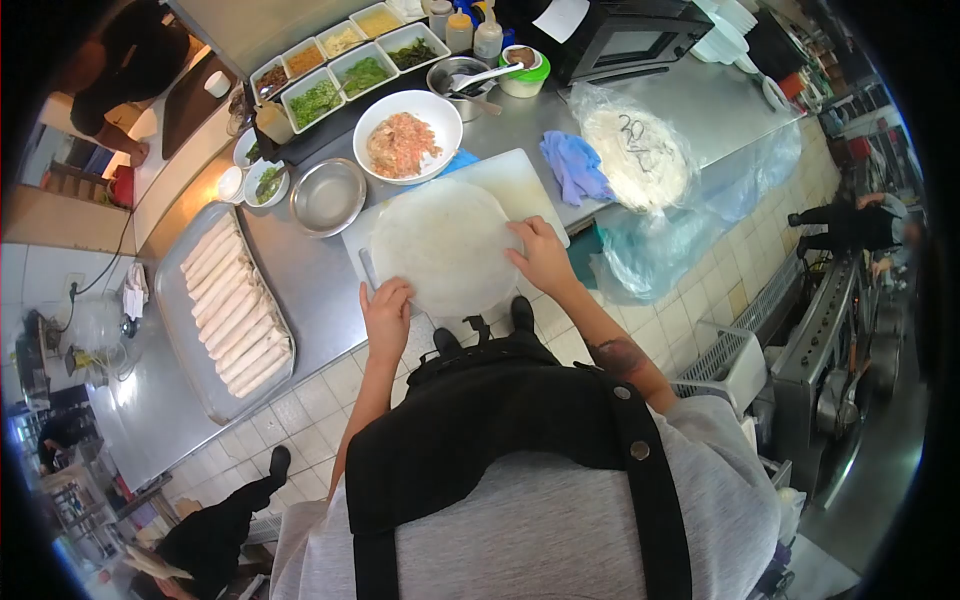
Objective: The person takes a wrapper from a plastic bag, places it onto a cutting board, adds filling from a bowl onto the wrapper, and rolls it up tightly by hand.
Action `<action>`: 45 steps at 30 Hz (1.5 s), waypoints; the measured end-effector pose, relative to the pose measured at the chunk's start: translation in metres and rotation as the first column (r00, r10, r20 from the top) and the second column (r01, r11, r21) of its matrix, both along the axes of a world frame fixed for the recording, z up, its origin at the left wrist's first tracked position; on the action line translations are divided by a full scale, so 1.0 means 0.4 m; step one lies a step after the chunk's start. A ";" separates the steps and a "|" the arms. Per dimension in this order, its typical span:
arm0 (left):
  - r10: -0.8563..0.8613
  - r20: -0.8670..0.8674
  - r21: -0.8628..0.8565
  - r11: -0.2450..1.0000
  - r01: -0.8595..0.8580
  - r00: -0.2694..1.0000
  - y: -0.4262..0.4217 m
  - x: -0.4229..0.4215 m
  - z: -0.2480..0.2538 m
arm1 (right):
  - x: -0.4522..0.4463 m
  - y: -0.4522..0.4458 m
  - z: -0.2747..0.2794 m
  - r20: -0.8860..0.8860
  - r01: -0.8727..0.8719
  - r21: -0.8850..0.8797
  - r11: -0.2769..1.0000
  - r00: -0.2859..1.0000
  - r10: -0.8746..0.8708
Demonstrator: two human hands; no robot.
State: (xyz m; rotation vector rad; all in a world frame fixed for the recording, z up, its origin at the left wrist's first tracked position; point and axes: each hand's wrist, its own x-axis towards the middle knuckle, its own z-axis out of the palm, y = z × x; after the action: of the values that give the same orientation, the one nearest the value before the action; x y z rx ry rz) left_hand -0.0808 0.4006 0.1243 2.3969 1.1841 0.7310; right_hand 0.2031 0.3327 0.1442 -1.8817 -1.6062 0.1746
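A thin, round, pale dough wrapper lies over a white cutting board, its near edge reaching past the board toward me. My left hand grips the wrapper at its lower left edge, fingers curled. At the right edge, my right hand has the rim pinched between thumb and fingers. Just beyond the board stands a white bowl of pinkish minced filling. To the left, a metal tray carries a row of pale rolls.
An empty steel bowl sits left of the board. Containers of chopped greens line the back. On the right are a blue cloth, a plastic bag of stacked wrappers and a microwave. Other people stand farther off.
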 end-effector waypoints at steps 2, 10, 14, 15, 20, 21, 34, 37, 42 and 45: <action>-0.004 -0.005 0.014 1.000 0.004 1.000 0.016 -0.009 -0.005 | -0.022 -0.004 -0.015 -0.048 0.038 -0.070 0.997 0.998 -0.042; -0.100 0.042 -0.040 0.994 0.102 0.994 0.018 -0.023 -0.014 | -0.063 -0.031 -0.031 -0.153 0.128 -0.234 0.964 0.974 -0.166; -0.077 0.050 0.054 0.996 0.074 0.996 0.010 -0.013 0.004 | -0.075 -0.045 0.057 -0.034 0.176 -0.328 0.928 0.980 -0.198; -0.045 0.055 0.096 0.995 0.040 0.997 0.013 -0.011 0.010 | -0.078 -0.041 0.074 0.019 0.183 -0.406 0.895 0.981 -0.192; -0.015 0.105 0.079 0.997 0.007 0.994 0.037 -0.014 -0.020 | -0.157 0.195 0.023 0.134 -0.268 0.073 0.961 0.957 0.256; -0.003 0.123 0.078 0.997 -0.007 0.992 0.041 -0.010 -0.030 | -0.185 0.260 0.022 0.216 -0.330 0.138 0.934 0.930 0.296; 0.027 0.168 0.146 0.988 -0.052 0.985 0.033 0.000 -0.082 | -0.237 0.446 -0.065 0.504 -0.366 -0.090 0.926 0.786 0.359; 0.037 0.180 0.132 0.989 -0.061 0.983 0.031 0.002 -0.076 | -0.231 0.452 -0.060 0.531 -0.403 -0.074 0.912 0.758 0.378; 0.013 0.162 0.129 0.991 -0.034 0.987 0.033 -0.007 -0.074 | -0.238 0.456 -0.046 0.570 -0.397 -0.072 0.915 0.737 0.364; 0.001 0.177 0.111 0.994 -0.021 0.984 0.016 -0.015 -0.073 | -0.245 0.469 -0.058 0.583 -0.393 -0.083 0.916 0.726 0.365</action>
State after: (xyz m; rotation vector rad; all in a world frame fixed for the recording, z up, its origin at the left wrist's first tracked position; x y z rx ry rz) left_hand -0.0868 0.4071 0.0953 2.3577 1.1113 1.0164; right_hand 0.1052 0.5204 0.1212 -1.6242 -2.3941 -0.3156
